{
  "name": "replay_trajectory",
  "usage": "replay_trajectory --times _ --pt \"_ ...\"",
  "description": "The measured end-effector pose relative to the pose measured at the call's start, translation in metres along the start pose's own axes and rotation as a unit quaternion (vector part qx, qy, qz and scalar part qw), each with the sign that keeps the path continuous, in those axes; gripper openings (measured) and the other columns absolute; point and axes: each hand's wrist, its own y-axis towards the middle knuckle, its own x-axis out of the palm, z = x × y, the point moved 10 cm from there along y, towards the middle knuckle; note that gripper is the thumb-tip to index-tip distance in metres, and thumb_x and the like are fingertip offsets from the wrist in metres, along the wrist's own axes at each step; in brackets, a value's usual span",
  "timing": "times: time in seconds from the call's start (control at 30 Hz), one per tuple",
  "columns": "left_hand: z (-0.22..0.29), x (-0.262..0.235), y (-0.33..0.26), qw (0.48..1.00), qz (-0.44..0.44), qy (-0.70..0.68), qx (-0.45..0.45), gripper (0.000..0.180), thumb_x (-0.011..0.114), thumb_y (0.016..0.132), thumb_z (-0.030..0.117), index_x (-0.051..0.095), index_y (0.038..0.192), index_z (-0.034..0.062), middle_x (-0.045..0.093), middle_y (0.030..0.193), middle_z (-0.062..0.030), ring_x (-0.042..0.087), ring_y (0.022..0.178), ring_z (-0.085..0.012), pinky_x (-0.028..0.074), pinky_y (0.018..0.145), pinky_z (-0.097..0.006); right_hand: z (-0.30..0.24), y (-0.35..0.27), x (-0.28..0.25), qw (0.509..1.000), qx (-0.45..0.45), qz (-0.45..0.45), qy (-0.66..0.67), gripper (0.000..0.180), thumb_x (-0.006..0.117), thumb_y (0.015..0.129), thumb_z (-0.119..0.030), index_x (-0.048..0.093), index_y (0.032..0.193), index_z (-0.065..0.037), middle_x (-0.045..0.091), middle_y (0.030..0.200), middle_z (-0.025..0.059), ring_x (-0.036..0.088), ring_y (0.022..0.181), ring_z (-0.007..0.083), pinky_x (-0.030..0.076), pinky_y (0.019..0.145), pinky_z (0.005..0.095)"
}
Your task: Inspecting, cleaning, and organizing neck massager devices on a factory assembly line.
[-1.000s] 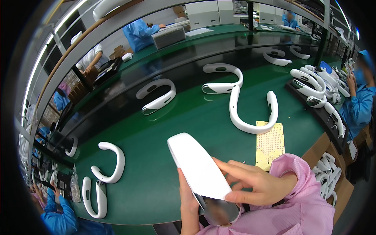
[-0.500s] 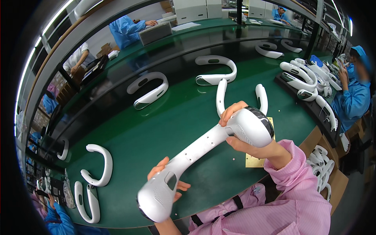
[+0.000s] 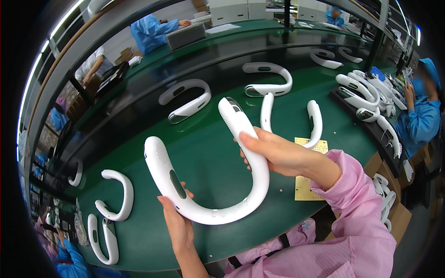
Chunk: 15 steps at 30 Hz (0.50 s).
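A white U-shaped neck fan [image 3: 232, 214] is held up over the green table, its two ends pointing away from me and its bend toward me. My right hand [image 3: 271, 148] is closed around the right arm of the fan, thumb on top. Near the base of the left arm, below a dark oval inset, my left hand [image 3: 178, 220] grips with its thumb outside and fingertips showing inside the curve. Just beyond my right hand another neck fan [image 3: 315, 118] lies on the table, its middle partly hidden. A yellow perforated board [image 3: 303, 190] lies under my right wrist.
More neck fans [image 3: 125, 194] lie at the left, and others [image 3: 194, 104] along the far side. A dark tray [image 3: 366, 125] of fans and a cardboard box [image 3: 401, 215] of white parts stand at the right. Co-workers in blue [image 3: 417, 120] sit around.
The held neck fan has been turned, so its ends now point away and its bend faces me. My right hand moved left along its arm; my left hand shifted slightly left.
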Motion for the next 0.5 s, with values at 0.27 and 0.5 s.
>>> replay_trajectory --times 0.27,0.5 --pt "0.013 -0.042 0.014 0.985 0.147 0.069 0.050 0.043 0.040 0.097 0.026 0.043 0.129 -0.0012 0.050 0.123 -0.0080 0.046 0.105 -0.0153 0.038 0.089 -0.029 0.017 0.145 0.026 0.989 -0.029 0.016 0.144 0.036 0.059 0.084 -0.012 0.040 0.111 0.002 0.047 0.090 0.0070 0.050 0.077 0.0149 0.046 0.069 0.0331" --pt "-0.007 -0.038 0.015 0.987 0.096 0.125 -0.006 0.026 0.048 0.089 0.008 0.057 0.111 -0.0008 0.056 0.115 -0.0091 0.054 0.091 -0.0128 0.044 0.076 -0.026 0.054 0.271 0.063 0.989 0.128 -0.039 0.061 0.049 0.048 0.090 -0.024 0.036 0.129 0.003 0.041 0.129 0.0230 0.042 0.121 0.0333 0.037 0.099 0.0507"
